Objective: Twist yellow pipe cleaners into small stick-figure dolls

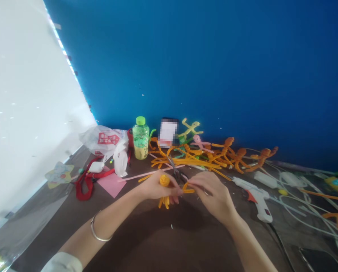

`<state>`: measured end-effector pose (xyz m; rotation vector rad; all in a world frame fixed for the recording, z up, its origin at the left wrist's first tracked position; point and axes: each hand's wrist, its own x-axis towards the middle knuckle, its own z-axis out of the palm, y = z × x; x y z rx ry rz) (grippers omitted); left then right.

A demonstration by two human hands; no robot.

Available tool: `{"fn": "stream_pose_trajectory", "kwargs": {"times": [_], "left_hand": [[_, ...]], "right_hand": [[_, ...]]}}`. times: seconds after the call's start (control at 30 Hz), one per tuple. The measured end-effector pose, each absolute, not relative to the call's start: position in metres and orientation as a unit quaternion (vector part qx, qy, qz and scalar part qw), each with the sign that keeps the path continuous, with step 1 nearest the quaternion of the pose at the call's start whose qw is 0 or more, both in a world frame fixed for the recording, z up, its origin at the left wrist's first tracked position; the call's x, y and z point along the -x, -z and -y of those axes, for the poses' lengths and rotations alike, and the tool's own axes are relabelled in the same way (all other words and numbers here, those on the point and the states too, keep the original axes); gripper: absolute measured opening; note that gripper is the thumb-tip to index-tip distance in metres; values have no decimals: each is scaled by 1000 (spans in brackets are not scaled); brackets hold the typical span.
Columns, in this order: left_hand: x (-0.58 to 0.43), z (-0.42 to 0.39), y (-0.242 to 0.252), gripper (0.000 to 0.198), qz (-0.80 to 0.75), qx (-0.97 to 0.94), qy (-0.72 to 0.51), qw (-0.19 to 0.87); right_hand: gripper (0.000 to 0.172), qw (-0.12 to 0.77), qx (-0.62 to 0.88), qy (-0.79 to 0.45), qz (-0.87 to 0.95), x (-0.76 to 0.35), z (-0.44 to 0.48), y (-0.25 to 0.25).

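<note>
My left hand [157, 186] is closed round an orange pipe-cleaner figure [164, 180]; its round coiled head shows above the fingers and several strands hang out below. A bent orange piece [188, 189] sticks out between the two hands. My right hand [210, 190] pinches the end of that piece with thumb and fingers. Just behind the hands lie dark scissors [176, 168], partly hidden, beside a bundle of straight orange pipe cleaners [197, 162].
A green-capped bottle [141, 139], a phone [168, 132] and a plastic bag [106, 139] stand along the blue wall. Several orange figures [239, 156] lie back right. A glue gun [255, 196] with cables is at right; pink paper [112, 184] and a red strap [84, 189] lie left.
</note>
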<state>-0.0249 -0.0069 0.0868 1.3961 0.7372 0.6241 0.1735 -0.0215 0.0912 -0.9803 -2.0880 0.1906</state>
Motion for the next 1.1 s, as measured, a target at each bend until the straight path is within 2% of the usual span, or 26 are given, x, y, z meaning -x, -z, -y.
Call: {"fn": "stream_pose_trajectory", "kwargs": {"times": [0.1, 0.2, 0.27, 0.37, 0.5, 0.67, 0.8, 0.93, 1.1], "left_hand": [[24, 12, -91, 19, -352, -701, -265, 560], [23, 15, -91, 15, -400, -769, -280, 412], [21, 15, -89, 15, -440, -779, -294, 336], [18, 15, -84, 19, -479, -756, -319, 312], [14, 16, -82, 25, -483, -700, -378, 365], [9, 15, -87, 28, -448, -562, -448, 531], [11, 11, -91, 28, -401, -486, -458, 627], [17, 7, -89, 27, -331, -463, -401, 718], [22, 3, -83, 20, -267, -481, -355, 756]], "right_hand": [[17, 342, 331, 39, 879, -176, 28, -99], [22, 300, 336, 104, 887, -172, 36, -102], [21, 314, 368, 133, 865, -166, 39, -100], [15, 371, 416, 126, 821, -155, 39, -92], [8, 445, 453, 27, 772, -143, 39, -83], [9, 505, 526, -136, 671, -140, 41, -76], [14, 498, 532, -261, 633, -144, 38, -74], [14, 476, 499, -340, 639, -150, 30, -77], [15, 394, 472, -394, 683, -160, 24, -88]]}}
